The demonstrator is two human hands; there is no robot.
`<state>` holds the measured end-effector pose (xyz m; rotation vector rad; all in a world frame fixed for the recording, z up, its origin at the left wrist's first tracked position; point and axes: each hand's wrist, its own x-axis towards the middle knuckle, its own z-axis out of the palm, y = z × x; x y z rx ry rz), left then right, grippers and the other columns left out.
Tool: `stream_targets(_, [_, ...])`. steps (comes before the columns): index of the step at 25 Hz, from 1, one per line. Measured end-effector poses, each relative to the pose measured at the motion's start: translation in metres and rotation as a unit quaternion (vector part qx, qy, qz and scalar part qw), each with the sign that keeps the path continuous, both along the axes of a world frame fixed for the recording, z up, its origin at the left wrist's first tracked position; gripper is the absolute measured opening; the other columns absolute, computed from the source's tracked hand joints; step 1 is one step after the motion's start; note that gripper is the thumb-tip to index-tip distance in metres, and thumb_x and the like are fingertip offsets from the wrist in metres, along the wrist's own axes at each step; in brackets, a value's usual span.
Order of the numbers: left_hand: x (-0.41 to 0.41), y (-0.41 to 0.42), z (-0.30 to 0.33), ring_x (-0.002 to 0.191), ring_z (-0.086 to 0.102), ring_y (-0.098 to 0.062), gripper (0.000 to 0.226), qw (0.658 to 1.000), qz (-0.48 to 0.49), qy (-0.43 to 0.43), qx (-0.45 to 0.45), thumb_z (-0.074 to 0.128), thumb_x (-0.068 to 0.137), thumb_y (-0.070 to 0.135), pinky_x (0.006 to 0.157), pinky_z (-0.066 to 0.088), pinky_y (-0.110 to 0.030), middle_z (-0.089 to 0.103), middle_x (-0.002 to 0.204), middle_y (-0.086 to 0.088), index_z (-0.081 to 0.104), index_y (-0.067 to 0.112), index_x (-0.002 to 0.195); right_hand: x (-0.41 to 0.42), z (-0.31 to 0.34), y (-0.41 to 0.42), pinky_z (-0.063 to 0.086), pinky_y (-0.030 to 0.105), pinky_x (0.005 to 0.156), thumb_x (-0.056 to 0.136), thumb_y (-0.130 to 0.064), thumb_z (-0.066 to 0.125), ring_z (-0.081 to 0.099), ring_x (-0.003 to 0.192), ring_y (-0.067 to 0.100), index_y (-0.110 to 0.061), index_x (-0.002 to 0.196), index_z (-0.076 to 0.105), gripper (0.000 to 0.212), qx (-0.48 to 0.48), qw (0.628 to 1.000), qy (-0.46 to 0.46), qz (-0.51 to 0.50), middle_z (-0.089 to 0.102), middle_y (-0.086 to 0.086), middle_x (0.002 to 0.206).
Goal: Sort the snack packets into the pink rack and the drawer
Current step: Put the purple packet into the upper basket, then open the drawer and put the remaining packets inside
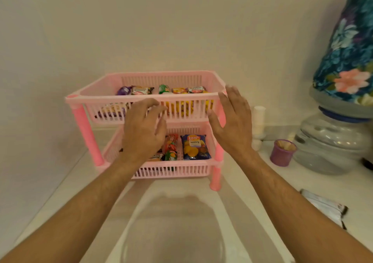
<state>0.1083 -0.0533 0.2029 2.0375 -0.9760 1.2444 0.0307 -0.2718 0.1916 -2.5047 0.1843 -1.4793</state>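
A two-tier pink rack (86, 98) stands on a pale counter against the wall. Its upper basket holds several small snack packets (141, 90) along the back and more lower down behind the front slats. In the lower basket lie a blue chips packet (194, 146) and a red and green packet (170, 145). My left hand (142, 128) hovers in front of the rack's middle, fingers curled and apart, holding nothing. My right hand (234, 121) is spread open by the rack's right front corner, also empty. No drawer is in view.
A silver-white packet (325, 207) lies on the counter at the right. A purple cup (282, 152) holding sticks stands beside a water dispenser (331, 141) topped by a bottle in a floral cover (349, 47). A white stack (259, 119) stands behind the rack.
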Motion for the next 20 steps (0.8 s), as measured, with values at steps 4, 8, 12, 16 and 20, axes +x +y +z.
stream_targets(4, [-0.034,-0.039,-0.062,0.099,0.054,-0.029,0.02,0.995,-0.069,0.057,0.044,0.064,0.084,0.01,0.087,0.043,-0.039,0.061,0.105,-0.013,0.069,0.004,0.103,-0.049,-0.064,-0.028,0.02,0.04,0.119,0.097,-0.041,0.051,0.029,0.145,0.024,-0.009,0.143,0.044,0.057,0.044,0.993,0.103,-0.031,0.037,0.01,0.154])
stream_targets(8, [-0.075,-0.078,-0.123,0.104,0.058,-0.032,0.026,0.978,-0.126,0.128,0.102,0.063,0.083,0.011,0.091,0.046,-0.044,0.062,0.111,-0.015,0.068,0.004,0.108,-0.101,-0.122,-0.058,0.028,0.041,0.116,0.094,-0.043,0.052,0.035,0.142,0.024,-0.01,0.14,0.049,0.057,0.063,0.978,0.188,-0.069,0.042,0.01,0.151])
stream_targets(12, [-0.124,-0.115,-0.17,0.117,0.055,-0.031,0.035,0.95,-0.134,0.214,0.185,0.051,0.09,0.029,0.099,0.046,-0.044,0.061,0.126,-0.013,0.064,0.009,0.116,-0.156,-0.158,-0.094,0.019,0.037,0.117,0.097,-0.043,0.051,0.026,0.146,0.022,-0.014,0.143,0.045,0.055,0.098,0.955,0.265,-0.087,0.037,0.007,0.155])
stream_targets(16, [-0.18,-0.149,-0.21,0.13,0.048,-0.026,0.05,0.92,-0.107,0.303,0.223,0.04,0.094,0.046,0.108,0.038,-0.039,0.055,0.138,-0.008,0.062,0.013,0.125,-0.21,-0.181,-0.139,0.024,0.041,0.118,0.096,-0.045,0.053,0.03,0.145,0.022,-0.013,0.139,0.051,0.054,0.133,0.946,0.288,-0.062,0.041,0.007,0.152])
stream_targets(20, [-0.242,-0.179,-0.244,0.133,0.046,-0.026,0.064,0.909,-0.083,0.352,0.209,0.024,0.097,0.056,0.109,0.031,-0.035,0.052,0.141,-0.008,0.061,0.013,0.128,-0.271,-0.208,-0.193,0.025,0.036,0.116,0.094,-0.049,0.053,0.03,0.145,0.019,-0.016,0.139,0.051,0.056,0.146,0.929,0.336,-0.048,0.042,0.006,0.152])
